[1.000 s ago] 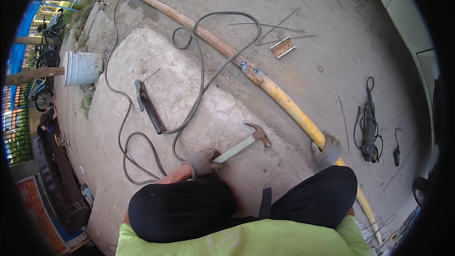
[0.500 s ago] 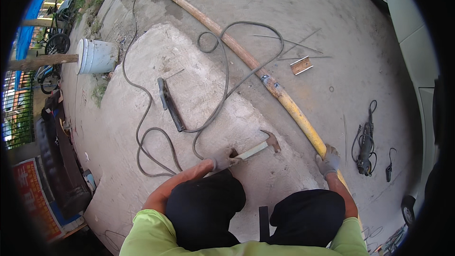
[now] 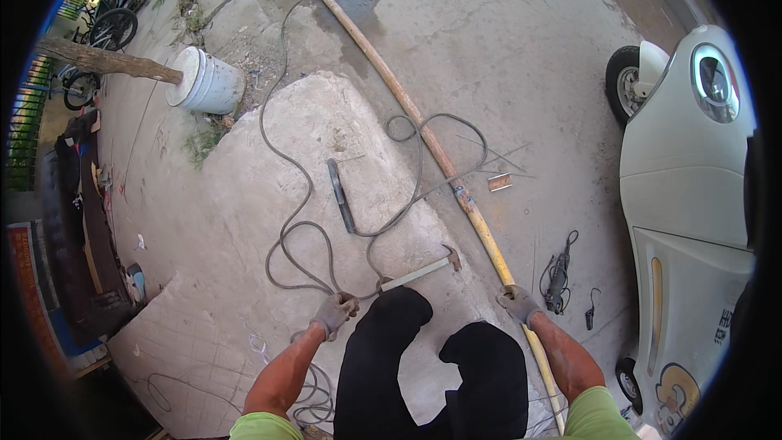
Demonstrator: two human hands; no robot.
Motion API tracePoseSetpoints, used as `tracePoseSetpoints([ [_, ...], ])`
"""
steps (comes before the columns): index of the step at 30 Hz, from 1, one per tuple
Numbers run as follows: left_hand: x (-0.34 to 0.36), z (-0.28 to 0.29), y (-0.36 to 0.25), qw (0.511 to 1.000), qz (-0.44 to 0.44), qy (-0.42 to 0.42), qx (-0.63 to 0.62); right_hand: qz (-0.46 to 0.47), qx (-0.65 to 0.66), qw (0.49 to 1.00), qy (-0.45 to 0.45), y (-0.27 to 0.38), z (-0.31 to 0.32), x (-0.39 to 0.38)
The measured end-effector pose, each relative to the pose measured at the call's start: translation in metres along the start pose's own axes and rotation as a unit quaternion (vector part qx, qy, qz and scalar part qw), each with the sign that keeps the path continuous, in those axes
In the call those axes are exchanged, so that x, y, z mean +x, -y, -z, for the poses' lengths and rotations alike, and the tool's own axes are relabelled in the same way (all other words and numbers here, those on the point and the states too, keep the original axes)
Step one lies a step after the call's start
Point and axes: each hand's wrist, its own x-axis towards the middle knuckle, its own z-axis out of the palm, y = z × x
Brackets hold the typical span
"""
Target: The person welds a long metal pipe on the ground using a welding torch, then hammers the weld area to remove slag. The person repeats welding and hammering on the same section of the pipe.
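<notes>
Left fingers: your gloved left hand (image 3: 335,312) has its fingers curled in; whether they pinch the cable is too small to tell.
Right fingers: your gloved right hand (image 3: 519,304) wraps its fingers tight around the pipe (image 3: 485,234).
Pipe: long and thin, it runs from the far top of the yard down past your right knee; yellow near your grip, rusty brown farther off. It lies on the concrete.
Cable: the dark cable (image 3: 303,238) loops on the slab just ahead of your left hand, curls past the pipe and trails off toward the bucket.
Hammer: the hammer (image 3: 421,270) lies on the slab between your hands, handle toward your left knee, head near the pipe. Neither hand touches it.
Bar: a short dark bar (image 3: 341,195) lies on the slab beyond the hammer, inside the cable's bends.
Grinder: a grinder (image 3: 558,276) with its cord sits on the ground just right of your right hand.
Bucket: a white bucket (image 3: 208,82) lies tipped, far left.
Car: a white car (image 3: 692,179) stands along your right.
Legs: your dark trousers (image 3: 440,367) fill the lower middle, between both arms.
</notes>
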Motion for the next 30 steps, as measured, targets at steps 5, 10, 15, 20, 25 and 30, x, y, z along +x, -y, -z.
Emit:
tracePoseSetpoints([
  [5, -0.138, 0.043, 0.067, 0.981, 0.149, -0.087, -0.089, -0.170, -0.001, 0.984, 0.046, 0.055, 0.071, -0.089],
  [10, -0.226, 0.061, 0.133, 0.931, 0.249, -0.142, -0.226, -0.206, -0.038, 0.973, 0.097, 0.068, 0.143, -0.100],
  [15, -0.218, 0.031, 0.122, 0.902, 0.238, -0.132, -0.335, -0.243, -0.004, 0.969, 0.038, 0.136, 0.218, -0.063],
  [20, -0.151, 0.023, 0.066, 0.788, 0.068, -0.021, -0.612, -0.315, 0.009, 0.943, 0.104, 0.181, 0.308, -0.002],
  [25, -0.065, 0.003, -0.114, 0.872, 0.193, -0.240, -0.380, -0.193, -0.298, 0.893, 0.278, 0.169, 0.438, 0.188],
  [30, -0.042, -0.028, -0.283, 0.893, 0.283, -0.173, -0.305, -0.202, 0.085, 0.973, 0.071, 0.280, 0.545, 0.371],
])
